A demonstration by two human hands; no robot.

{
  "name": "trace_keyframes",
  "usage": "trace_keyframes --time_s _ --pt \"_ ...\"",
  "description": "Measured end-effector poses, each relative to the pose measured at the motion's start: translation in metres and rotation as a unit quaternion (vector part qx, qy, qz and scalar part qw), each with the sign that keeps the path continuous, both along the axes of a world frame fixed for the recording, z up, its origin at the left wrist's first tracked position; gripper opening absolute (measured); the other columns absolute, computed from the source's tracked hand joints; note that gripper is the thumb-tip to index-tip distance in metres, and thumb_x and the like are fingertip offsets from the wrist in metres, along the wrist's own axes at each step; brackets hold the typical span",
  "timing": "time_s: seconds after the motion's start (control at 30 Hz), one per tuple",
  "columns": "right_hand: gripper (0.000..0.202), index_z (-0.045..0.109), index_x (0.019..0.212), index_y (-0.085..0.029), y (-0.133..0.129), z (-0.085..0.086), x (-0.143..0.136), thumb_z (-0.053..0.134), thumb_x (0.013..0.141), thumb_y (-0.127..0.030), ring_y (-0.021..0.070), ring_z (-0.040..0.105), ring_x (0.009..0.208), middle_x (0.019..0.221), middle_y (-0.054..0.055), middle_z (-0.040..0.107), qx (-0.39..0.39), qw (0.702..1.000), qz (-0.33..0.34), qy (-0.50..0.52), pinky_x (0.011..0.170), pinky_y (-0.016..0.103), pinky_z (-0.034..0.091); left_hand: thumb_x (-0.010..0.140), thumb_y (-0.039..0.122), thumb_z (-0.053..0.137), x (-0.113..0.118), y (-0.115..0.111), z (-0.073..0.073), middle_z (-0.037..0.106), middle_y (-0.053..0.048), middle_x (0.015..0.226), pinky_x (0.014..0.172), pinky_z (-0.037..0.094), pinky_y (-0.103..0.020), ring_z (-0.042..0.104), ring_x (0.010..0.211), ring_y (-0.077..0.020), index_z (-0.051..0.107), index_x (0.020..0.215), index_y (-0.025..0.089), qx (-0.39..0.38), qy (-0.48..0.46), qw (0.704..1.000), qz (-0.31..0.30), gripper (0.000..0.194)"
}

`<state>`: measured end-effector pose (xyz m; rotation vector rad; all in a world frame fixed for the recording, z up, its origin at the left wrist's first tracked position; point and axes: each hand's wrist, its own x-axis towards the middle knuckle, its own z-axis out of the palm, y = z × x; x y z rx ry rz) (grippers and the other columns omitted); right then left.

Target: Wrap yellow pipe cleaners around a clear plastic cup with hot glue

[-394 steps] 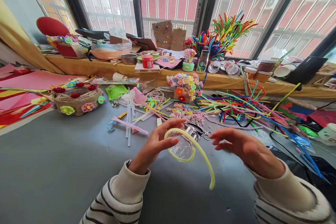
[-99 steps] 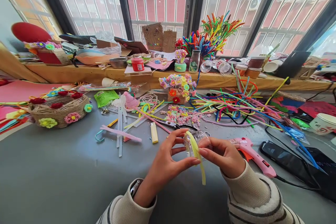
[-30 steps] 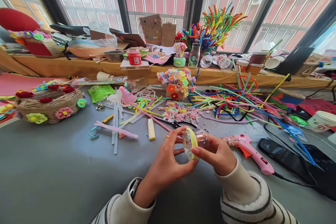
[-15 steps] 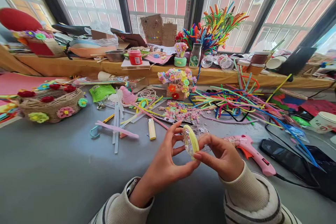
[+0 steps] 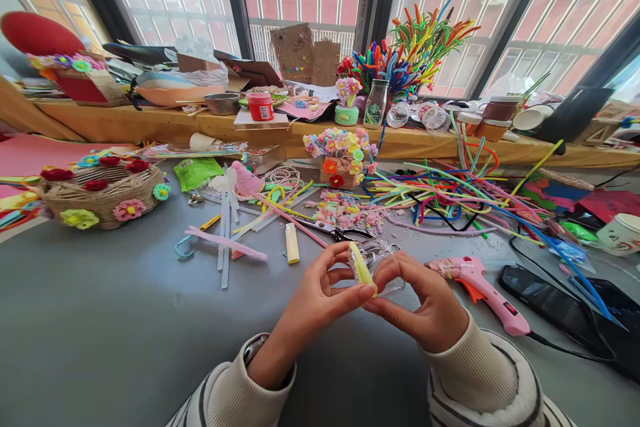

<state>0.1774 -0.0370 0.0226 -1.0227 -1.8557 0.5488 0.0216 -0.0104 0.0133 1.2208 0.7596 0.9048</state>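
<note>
Between my two hands is a small round clear plastic piece with a yellow fuzzy pipe cleaner (image 5: 361, 263) wrapped around it, seen nearly edge-on. My left hand (image 5: 320, 293) grips it from the left, thumb at its lower edge and fingers behind. From the right, my right hand (image 5: 423, 297) pinches it with thumb and curled index finger; the exact contact is partly hidden. More clear plastic shows just behind my right fingers, and I cannot tell whether it belongs to the same piece. Scissors (image 5: 333, 229) and a cream lighter (image 5: 292, 243) lie just beyond my hands.
A pink glue gun (image 5: 493, 293) with its cord and a black phone (image 5: 537, 293) lie to the right. Loose pipe cleaners (image 5: 440, 197) heap behind. Clear glue sticks (image 5: 225, 233) and a flowered twine basket (image 5: 103, 200) are on the left.
The yellow-wrapped piece has turned more edge-on. My left thumb has moved up onto its lower edge, and my right fingertips have shifted along it. The view has moved slightly.
</note>
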Motion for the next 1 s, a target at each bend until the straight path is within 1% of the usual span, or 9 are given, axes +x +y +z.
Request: trace_keyframes --time_s 0.17,0.37,0.53,0.73,0.87,1.0 --pt "0.015 0.051 0.065 -0.018 -0.0002 0.0004 0.0015 0.064 0.066 -0.026 0.0148 0.05 0.064 0.064 0.001 0.056 -0.008 1.0 -0.002 -0.014 0.061 0.03 0.04 0.058 0.032 0.069 -0.0008 -0.0001 -0.0006 0.045 -0.01 0.11 0.077 0.043 -0.034 0.051 0.093 -0.0215 0.044 0.102 0.019 -0.013 -0.004 1.0 0.003 0.053" --pt "0.015 0.05 0.064 -0.018 -0.0005 0.0011 -0.0004 0.062 0.068 -0.027 0.0138 0.05 0.063 0.062 0.0 0.056 0.015 1.0 -0.015 -0.022 0.06 0.029 0.039 0.053 0.032 0.072 0.0013 -0.0012 0.0 0.044 -0.011 0.114 0.074 0.045 -0.032 0.049 0.096 -0.0226 0.041 0.104 0.019 -0.026 -0.026 0.999 -0.001 0.06" --pt "0.014 0.049 0.062 -0.018 -0.0001 -0.0004 -0.0019 0.06 0.068 -0.024 0.0135 0.048 0.062 0.06 0.0 0.056 0.034 0.998 -0.024 -0.049 0.059 0.028 0.038 0.057 0.031 0.07 0.0027 -0.0023 0.0003 0.05 -0.008 0.104 0.073 0.045 -0.03 0.052 0.094 -0.0215 0.04 0.103 0.02 -0.03 -0.015 0.999 -0.006 0.057" --pt "0.012 0.049 0.064 -0.019 -0.0003 -0.0006 -0.0026 0.06 0.068 -0.022 0.014 0.048 0.063 0.061 0.001 0.056 0.038 0.998 -0.023 -0.051 0.06 0.028 0.039 0.061 0.028 0.068 0.0004 -0.0033 -0.0005 0.054 -0.006 0.093 0.073 0.045 -0.03 0.055 0.09 -0.0202 0.037 0.106 0.02 -0.036 -0.019 0.999 -0.016 0.056" --pt "0.012 0.05 0.064 -0.018 -0.0005 -0.0004 -0.0023 0.061 0.067 -0.021 0.014 0.049 0.064 0.062 0.001 0.057 0.041 0.998 -0.017 -0.054 0.061 0.029 0.039 0.062 0.025 0.067 -0.0003 -0.0036 -0.003 0.053 -0.006 0.097 0.074 0.045 -0.029 0.056 0.087 -0.018 0.036 0.107 0.021 -0.029 -0.035 0.999 -0.024 0.055" --pt "0.011 0.05 0.064 -0.018 0.0 0.0004 -0.0018 0.061 0.068 -0.02 0.0138 0.05 0.065 0.064 0.001 0.058 0.054 0.997 -0.008 -0.054 0.062 0.028 0.04 0.06 0.022 0.069 0.0006 -0.0046 -0.003 0.048 -0.007 0.107 0.08 0.043 -0.03 0.051 0.098 -0.0197 0.038 0.108 0.021 -0.013 -0.053 0.998 -0.014 0.057"
